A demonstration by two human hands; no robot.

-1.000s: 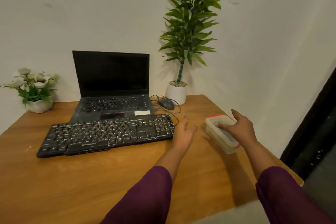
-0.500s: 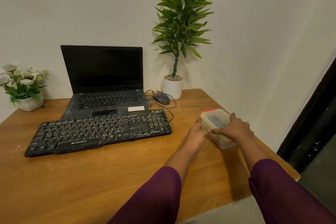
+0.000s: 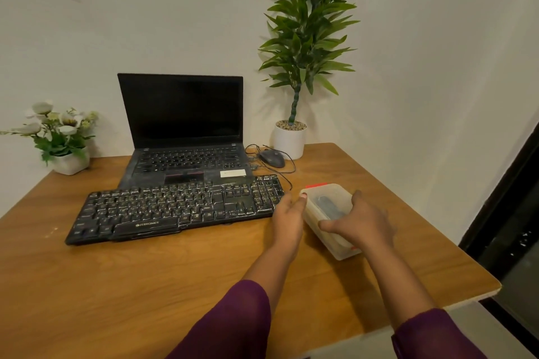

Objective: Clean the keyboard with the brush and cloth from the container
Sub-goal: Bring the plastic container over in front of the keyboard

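Step in hand, as I read it: getting container (image 3: 339,251) open so brush & cloth can come out. Container sits on table (image 3: 175,285) near its right edge, just right of keyboard (image 3: 175,208)'s numpad end, w/ the left hand between them. Right hand (image 3: 363,223) is draped over lid (image 3: 338,192) from above, thumb out along the near-left rim, fingers curled over the far-right side, so it has hold of the box. Left hand (image 3: 288,213) is mostly flat, fingers near straight, laid vs. the box's left wall w/ a fingertip at the far-left corner, holding nothing. To do it well: steady the base w/ one hand, pop red clip (image 3: 316,185) at the far short end and what looks like its mate at the near end, then lift lid straight up, not sideways. Box looks like light plastic & sits close to table edge, so it could skid or tip off. Orientation: box is oblong, long axis diagonal, far end toward mouse (image 3: 271,158), near end toward table's right edge, lid up. Dark item (image 3: 325,204) seen thru lid lies along same axis, prob. the brush; can't tell which end is bristles, cloth not made out. Keyboard's long axis runs left–right, right end a bit farther back, keys up, back edge vs. laptop (image 3: 180,114) front.
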